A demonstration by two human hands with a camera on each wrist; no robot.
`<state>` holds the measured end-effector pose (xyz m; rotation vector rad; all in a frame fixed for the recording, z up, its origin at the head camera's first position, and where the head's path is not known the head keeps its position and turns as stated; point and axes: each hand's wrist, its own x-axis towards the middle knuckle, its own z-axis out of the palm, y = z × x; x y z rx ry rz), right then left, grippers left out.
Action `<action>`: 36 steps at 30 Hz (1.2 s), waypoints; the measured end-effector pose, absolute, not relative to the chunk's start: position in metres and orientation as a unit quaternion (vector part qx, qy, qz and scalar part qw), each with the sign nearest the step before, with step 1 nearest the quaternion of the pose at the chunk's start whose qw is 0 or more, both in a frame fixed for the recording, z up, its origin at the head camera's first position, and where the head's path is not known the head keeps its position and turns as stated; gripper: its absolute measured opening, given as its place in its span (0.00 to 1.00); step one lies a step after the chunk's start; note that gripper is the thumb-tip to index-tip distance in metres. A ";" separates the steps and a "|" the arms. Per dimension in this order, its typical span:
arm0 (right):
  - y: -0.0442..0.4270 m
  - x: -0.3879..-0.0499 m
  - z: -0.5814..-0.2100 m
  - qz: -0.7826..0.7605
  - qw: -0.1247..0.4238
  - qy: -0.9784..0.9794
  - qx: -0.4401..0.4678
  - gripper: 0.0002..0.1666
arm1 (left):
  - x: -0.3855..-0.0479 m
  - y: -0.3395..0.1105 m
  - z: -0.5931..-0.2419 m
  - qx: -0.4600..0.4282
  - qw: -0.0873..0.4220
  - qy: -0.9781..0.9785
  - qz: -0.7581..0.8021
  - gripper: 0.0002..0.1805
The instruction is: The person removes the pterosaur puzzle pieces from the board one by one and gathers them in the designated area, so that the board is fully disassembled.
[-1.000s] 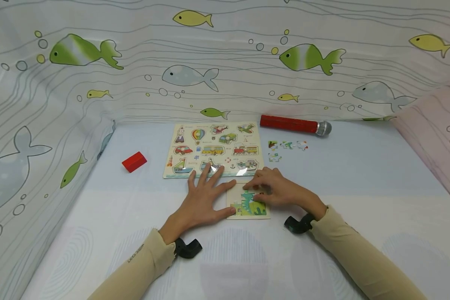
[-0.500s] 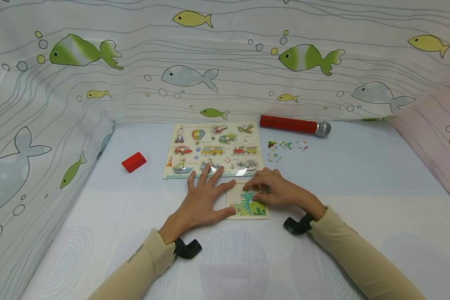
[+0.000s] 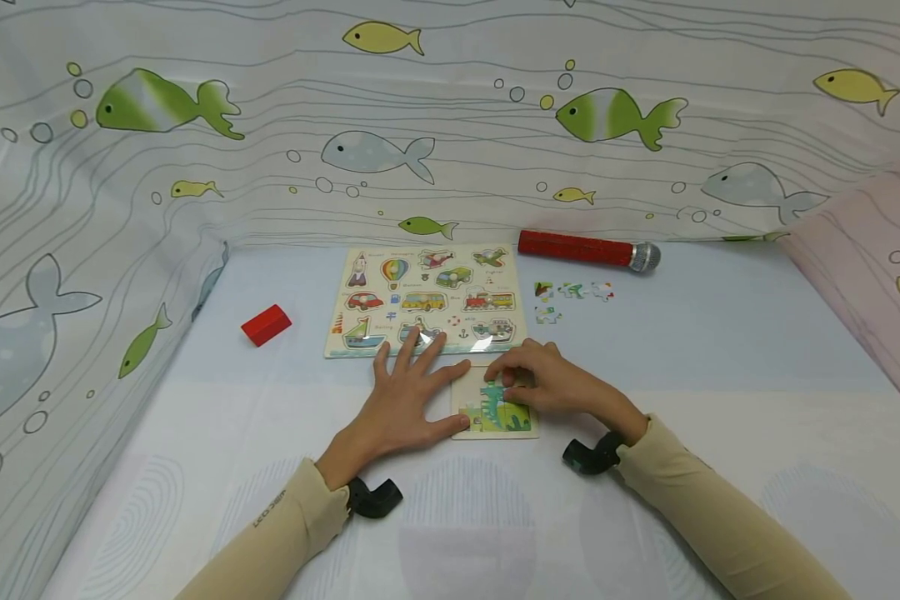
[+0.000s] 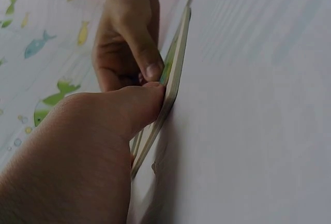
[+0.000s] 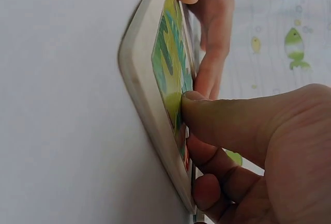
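Observation:
A small wooden jigsaw board [image 3: 461, 385] lies flat on the table, its lower part filled with green pieces and a teal dinosaur. My left hand [image 3: 403, 406] is spread flat at its left side. The thumb rests on the board's lower left, while the fingertips reach onto a larger picture puzzle [image 3: 457, 321]. Over the board's upper right, my right hand [image 3: 551, 379] has its fingers curled, and thumb and index finger pinch a puzzle piece [image 5: 183, 115] at the board's surface. That piece is mostly hidden by the fingers in the head view.
Several loose jigsaw pieces [image 3: 572, 291] lie right of the large puzzle. Behind them is a red toy microphone [image 3: 581, 248] with a silver head. A red block [image 3: 266, 325] sits at the left. Fish-printed cloth [image 3: 450, 108] rises behind and at both sides.
My right hand shifts very slightly at the same place on the jigsaw board. The left hand stays put, and the loose pieces have not moved.

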<state>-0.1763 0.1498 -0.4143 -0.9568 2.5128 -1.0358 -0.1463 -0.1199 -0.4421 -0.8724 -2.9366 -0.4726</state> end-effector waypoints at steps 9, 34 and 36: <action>0.147 -0.176 -0.414 -0.363 0.136 0.867 -0.313 0.13 | -0.147 -0.120 -0.442 -0.281 0.020 -0.946 -0.159 0.41; 0.146 -0.175 -0.410 -0.353 0.130 0.866 -0.330 0.14 | -0.147 -0.121 -0.443 -0.283 0.020 -0.945 -0.162 0.41; 0.147 -0.175 -0.410 -0.357 0.128 0.864 -0.331 0.13 | -0.147 -0.121 -0.444 -0.283 0.021 -0.945 -0.163 0.41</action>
